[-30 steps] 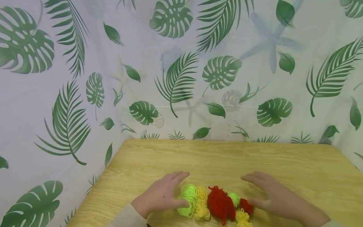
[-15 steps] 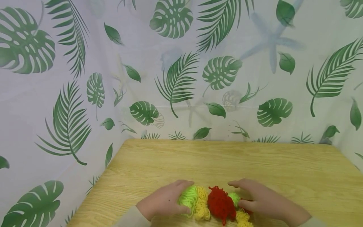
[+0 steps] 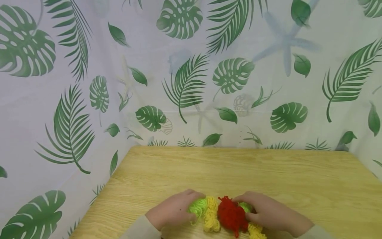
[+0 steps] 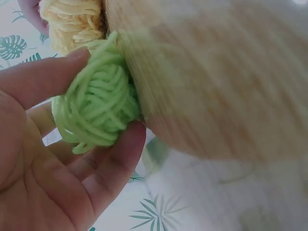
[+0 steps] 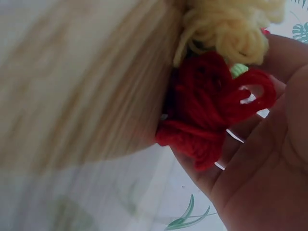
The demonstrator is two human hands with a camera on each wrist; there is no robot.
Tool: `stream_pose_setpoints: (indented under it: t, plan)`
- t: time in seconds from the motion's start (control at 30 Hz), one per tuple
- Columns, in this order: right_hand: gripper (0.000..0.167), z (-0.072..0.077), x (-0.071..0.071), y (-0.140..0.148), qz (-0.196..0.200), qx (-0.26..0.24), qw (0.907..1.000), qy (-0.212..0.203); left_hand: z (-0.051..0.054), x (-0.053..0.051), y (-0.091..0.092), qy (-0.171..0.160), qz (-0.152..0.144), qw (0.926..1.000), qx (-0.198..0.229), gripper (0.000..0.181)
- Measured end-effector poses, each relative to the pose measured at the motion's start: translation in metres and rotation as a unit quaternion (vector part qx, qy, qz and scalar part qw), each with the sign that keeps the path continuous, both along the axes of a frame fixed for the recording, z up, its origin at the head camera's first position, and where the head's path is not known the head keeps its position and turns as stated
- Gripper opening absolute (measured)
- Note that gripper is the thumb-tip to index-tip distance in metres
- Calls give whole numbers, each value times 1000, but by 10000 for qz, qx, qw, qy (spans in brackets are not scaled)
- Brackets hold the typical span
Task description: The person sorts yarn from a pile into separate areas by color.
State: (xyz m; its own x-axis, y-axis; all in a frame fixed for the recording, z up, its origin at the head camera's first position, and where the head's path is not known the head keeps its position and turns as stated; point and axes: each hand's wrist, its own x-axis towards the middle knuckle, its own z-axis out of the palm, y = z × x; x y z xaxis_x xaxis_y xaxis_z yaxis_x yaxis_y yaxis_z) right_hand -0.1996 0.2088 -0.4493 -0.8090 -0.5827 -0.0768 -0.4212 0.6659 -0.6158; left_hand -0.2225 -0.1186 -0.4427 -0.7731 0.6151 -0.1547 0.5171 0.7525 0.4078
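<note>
On the near part of the yellowish wood-grain bench (image 3: 238,169), I count six bundles of yarn across the views: two green, two yellow and two red. Two bare hands flank them, one at each end, coming out of two pale sleeves. The left hand (image 3: 177,209) curves its thumb and fingers round a big lime-green bundle of looped yarn (image 3: 198,209), holding it narrowly. Just to the right of that stands one long yellow yarn bundle (image 3: 212,215), and next comes one large, dark red, fuzzy yarn bundle (image 3: 231,214).

The right hand (image 3: 270,210) is cupped at the other end; I cannot tell whether it grips anything. Between its thumb and fingers shows one small bright-green yarn ball (image 3: 245,207). One small red looped yarn bundle (image 5: 204,106), visible from the right wrist, lies against the fingers. One small yellow yarn bundle (image 3: 256,231) sits nearest me, beside the thumb. Leaf-printed white cloth (image 3: 262,66) rises behind the bench.
</note>
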Motion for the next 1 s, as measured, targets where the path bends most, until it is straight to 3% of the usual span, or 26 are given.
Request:
stream_pose_setpoints:
  t: [0.3, 0.57, 1.0]
  plan:
    - [39, -2, -3, 2, -209, 366, 9989, 190, -2, -1, 0, 28, 37, 10000, -67, 65]
    - [39, 6, -7, 15, -510, 23, 9984, 263, -2, -2, 0, -53, 43, 10000, -7, 64]
    - [44, 13, -22, 65, -991, 110, 9914, 846, -5, -5, -1, -89, 129, 9999, -14, 64]
